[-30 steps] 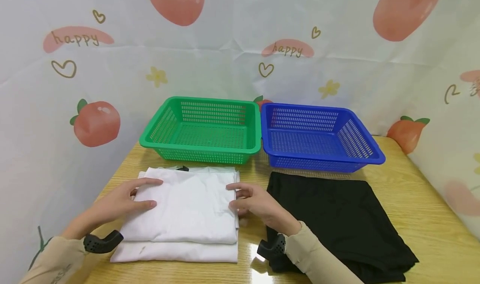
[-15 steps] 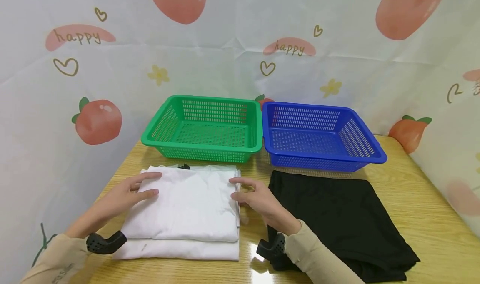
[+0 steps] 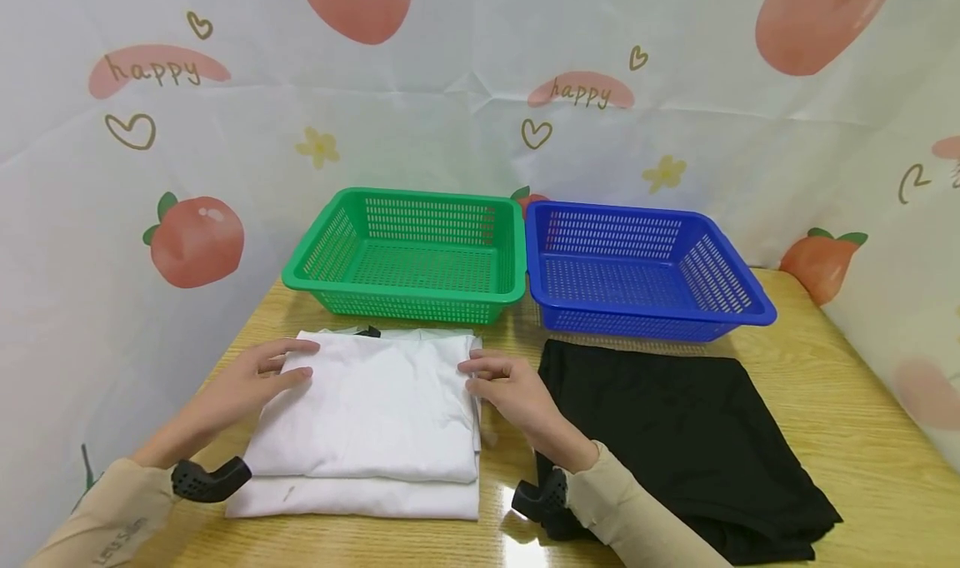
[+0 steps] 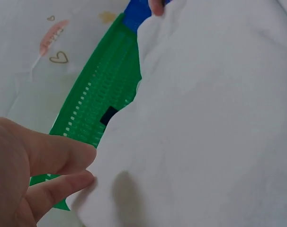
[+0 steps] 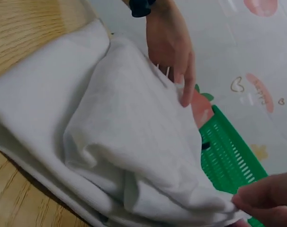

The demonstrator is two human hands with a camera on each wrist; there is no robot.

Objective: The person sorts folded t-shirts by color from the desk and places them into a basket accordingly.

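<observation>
A folded white garment [image 3: 375,410] lies in layers on the table's left half, with a small black patch [image 3: 369,332] showing at its far edge. My left hand [image 3: 251,385] grips its far left edge; in the left wrist view the thumb and a finger [image 4: 70,191] meet the cloth's border. At the far right corner my right hand [image 3: 521,397] pinches the cloth, its fingertips [image 5: 243,198] drawing the fabric into creases in the right wrist view. The fingers underneath the fabric are mostly hidden. A folded black garment [image 3: 667,443] lies to the right.
Behind the white garment stands a green plastic basket [image 3: 405,297] with nothing in it. A blue basket [image 3: 652,318], also without contents, stands beside it, behind the black garment. A printed white curtain [image 3: 420,77] hangs at the back of the wooden table [image 3: 832,401].
Both hands have shifted slightly away from me along the white garment's sides. The left thumb and index finger have come closer together. The garments and baskets have stayed in place.
</observation>
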